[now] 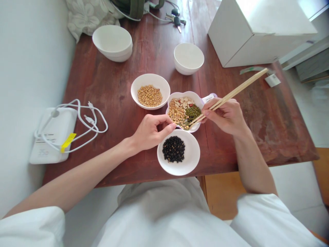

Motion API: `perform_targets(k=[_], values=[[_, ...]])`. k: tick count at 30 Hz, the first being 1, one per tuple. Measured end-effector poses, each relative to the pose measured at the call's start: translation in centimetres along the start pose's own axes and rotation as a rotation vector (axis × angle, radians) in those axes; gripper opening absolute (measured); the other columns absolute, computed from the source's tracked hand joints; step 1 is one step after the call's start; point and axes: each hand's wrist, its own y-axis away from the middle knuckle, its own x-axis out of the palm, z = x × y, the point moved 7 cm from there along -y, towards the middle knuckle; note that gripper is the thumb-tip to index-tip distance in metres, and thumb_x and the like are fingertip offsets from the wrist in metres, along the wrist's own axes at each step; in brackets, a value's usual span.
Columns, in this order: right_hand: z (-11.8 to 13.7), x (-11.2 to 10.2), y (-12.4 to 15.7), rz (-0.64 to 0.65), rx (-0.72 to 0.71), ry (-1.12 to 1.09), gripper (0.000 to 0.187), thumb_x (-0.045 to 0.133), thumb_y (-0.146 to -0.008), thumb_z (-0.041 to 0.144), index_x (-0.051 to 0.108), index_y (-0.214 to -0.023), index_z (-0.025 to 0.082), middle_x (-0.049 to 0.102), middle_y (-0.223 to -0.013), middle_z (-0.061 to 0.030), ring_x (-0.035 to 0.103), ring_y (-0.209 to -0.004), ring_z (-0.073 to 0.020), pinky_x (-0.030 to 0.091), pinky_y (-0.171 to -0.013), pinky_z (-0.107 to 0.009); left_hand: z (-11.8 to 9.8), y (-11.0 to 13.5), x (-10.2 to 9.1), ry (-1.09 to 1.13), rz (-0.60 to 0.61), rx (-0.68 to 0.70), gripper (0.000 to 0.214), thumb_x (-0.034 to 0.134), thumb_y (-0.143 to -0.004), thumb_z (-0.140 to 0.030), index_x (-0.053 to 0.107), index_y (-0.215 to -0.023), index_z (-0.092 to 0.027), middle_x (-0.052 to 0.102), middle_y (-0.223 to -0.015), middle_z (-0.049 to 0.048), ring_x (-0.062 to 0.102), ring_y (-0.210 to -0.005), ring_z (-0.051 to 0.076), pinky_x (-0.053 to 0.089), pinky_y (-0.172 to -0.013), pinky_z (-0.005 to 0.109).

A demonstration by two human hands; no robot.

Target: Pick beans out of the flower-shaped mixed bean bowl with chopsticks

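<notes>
A pair of wooden chopsticks (238,89) is gripped in my right hand (226,115). Their tips reach into a scalloped white-and-lilac dish (183,95), which holds yellow soybeans (177,109), green mung beans (192,112) and pale flat seeds (183,102). My left hand (154,132) pinches the near-left rim of this dish, thumb and forefinger together. Just in front of it, a white bowl (191,151) contains black beans (173,149). Behind my left hand is another white bowl (135,90) with soybeans (149,95) in it.
Toward the back stand a white bowl (189,56) and stacked-looking white bowls (112,43). A large white box (246,37) occupies the back right, with keys (177,21) to its left. A white device (52,133) with coiled cable (84,127) lies by the left wall.
</notes>
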Motion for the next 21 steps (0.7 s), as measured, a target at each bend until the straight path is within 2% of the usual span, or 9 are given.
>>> perform_targets(k=[21], values=[[0.07, 0.2, 0.0, -0.021, 0.016, -0.011, 0.008, 0.074, -0.092, 0.027, 0.073, -0.088, 0.019, 0.074, -0.079, -0.0016, 0.075, -0.064, -0.0148, 0.064, -0.056, -0.021, 0.1, -0.03, 0.06, 0.008, -0.004, 0.006, 0.03, 0.065, -0.095, -0.037, 0.074, -0.082, -0.011, 0.061, -0.062, -0.0017, 0.045, -0.053, 0.005, 0.032, -0.05, 0.018]])
